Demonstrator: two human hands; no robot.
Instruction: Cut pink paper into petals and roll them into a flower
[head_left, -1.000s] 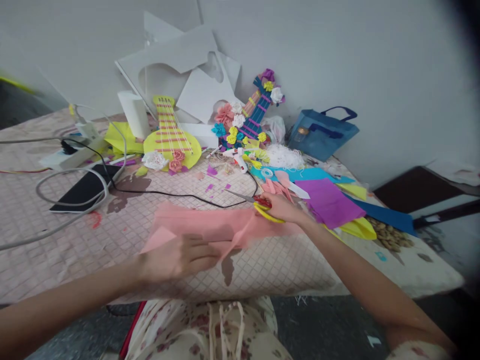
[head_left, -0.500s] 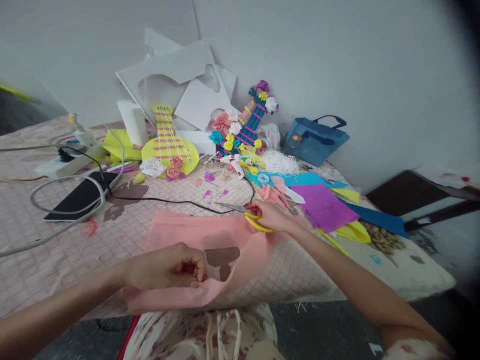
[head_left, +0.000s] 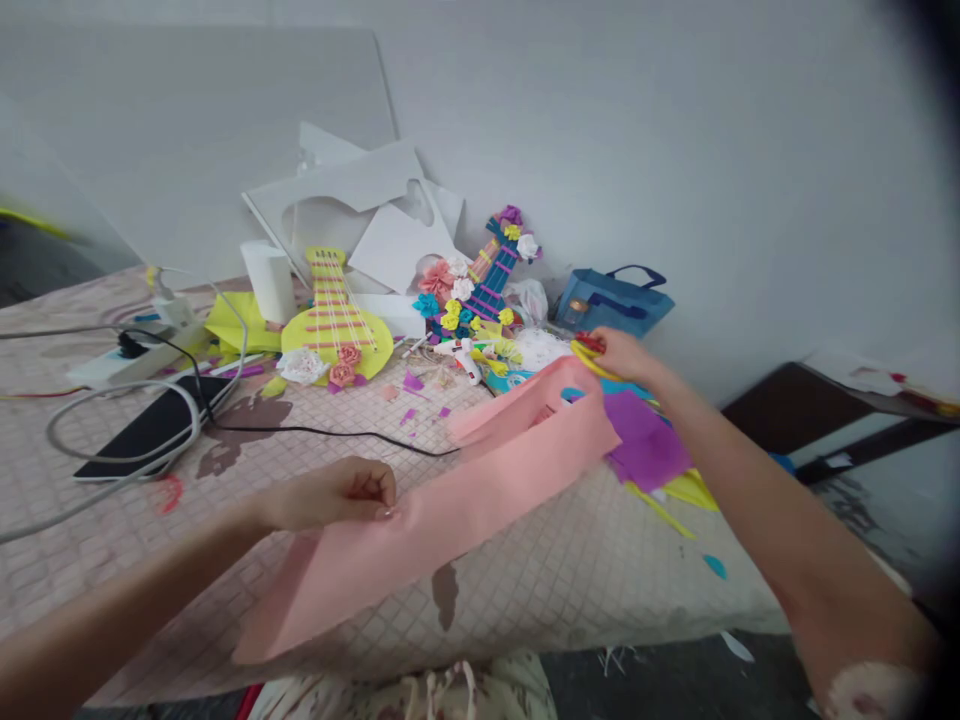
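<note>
A long strip of pink crepe paper [head_left: 480,495] stretches slantwise over the near part of the table, its far end folded back into a loop. My left hand [head_left: 334,495] pinches its upper edge near the middle left. At the raised right end, my right hand [head_left: 621,355] is closed around scissors [head_left: 596,362] with yellow and red handles. The paper's end hangs right beside those handles; whether my right fingers grip it too is hidden. The scissor blades are out of sight behind the paper.
Behind stand a yellow paper guitar [head_left: 337,330], a blue flowered guitar [head_left: 491,285] and a glue gun [head_left: 463,355]. Purple paper [head_left: 645,435] lies at right. A black cable [head_left: 322,431] crosses the table from a power strip [head_left: 124,362]. A blue bag [head_left: 619,300] leans on the wall.
My right hand with the scissors has moved right and away from me, drawing the pink crepe paper out into a long slanting strip. My left hand still pinches it. The view has tilted up slightly.
</note>
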